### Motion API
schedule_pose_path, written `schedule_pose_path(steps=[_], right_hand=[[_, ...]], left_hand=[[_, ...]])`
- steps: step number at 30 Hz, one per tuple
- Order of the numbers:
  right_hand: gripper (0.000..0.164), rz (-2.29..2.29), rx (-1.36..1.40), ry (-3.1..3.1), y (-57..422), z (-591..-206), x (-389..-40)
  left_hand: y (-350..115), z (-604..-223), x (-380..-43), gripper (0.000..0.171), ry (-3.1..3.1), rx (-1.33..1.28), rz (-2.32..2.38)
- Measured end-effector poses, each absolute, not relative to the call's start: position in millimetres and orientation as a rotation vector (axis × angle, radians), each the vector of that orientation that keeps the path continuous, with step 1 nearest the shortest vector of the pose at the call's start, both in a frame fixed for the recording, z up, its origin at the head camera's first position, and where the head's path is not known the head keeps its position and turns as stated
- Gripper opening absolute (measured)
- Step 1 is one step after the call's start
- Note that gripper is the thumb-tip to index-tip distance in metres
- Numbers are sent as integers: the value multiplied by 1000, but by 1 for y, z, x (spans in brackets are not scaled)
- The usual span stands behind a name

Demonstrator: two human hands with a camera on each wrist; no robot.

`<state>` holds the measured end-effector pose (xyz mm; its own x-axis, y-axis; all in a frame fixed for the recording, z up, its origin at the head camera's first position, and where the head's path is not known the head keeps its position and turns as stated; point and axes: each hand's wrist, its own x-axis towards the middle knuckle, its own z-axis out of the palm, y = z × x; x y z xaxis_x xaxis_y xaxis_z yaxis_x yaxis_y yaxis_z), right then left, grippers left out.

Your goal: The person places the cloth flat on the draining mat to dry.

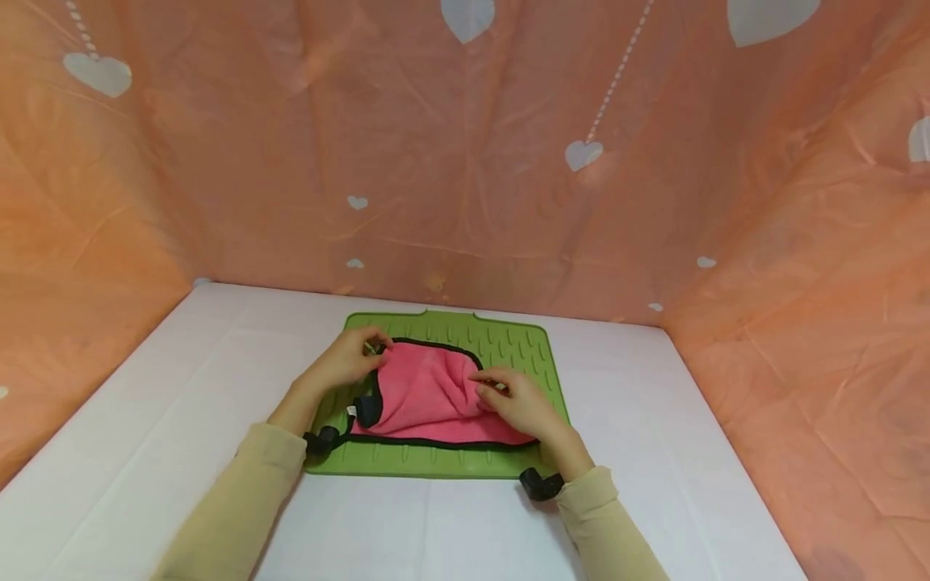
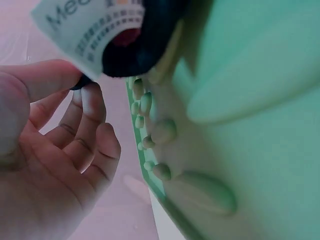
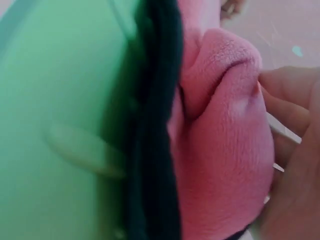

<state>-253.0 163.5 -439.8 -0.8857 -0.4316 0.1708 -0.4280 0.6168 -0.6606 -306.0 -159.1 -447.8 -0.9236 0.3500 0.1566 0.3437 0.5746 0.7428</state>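
Observation:
A pink cloth (image 1: 425,379) with black edging lies rumpled over a green ridged mat (image 1: 508,343). My left hand (image 1: 352,355) pinches the cloth's far left corner; the left wrist view shows thumb and fingertip of the left hand (image 2: 60,120) meeting on a bit of black edging. Beside that hand hangs a white printed label (image 2: 85,35). At the cloth's right side, my right hand (image 1: 519,399) pinches a raised fold. Close up, the fold of pink cloth (image 3: 225,130) bulges beside the right hand's thumb and fingers (image 3: 287,90), which partly hide behind it.
The mat rests on a white table (image 1: 654,452). Orange curtains (image 1: 436,161) with white hearts stand behind it and at both sides. A black wrist device (image 1: 541,484) sits at the right wrist, another (image 1: 323,441) at the left.

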Motion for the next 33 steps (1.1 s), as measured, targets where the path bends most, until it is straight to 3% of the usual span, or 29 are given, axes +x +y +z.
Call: schedule_pose_path(steps=[18,24,33], right_hand=[[27,-952,-636,2783,179,-430,-326],[25,-1044,-518,2715,179,-438,-337],[21,-991,-616,2714,167,-443,-345]], left_hand=[[-166,-449,-301,19,2809,568,1374],[-164,-450,-299,19,2796,583,1382],[-166,-448,-298,20,2817,583,1377]])
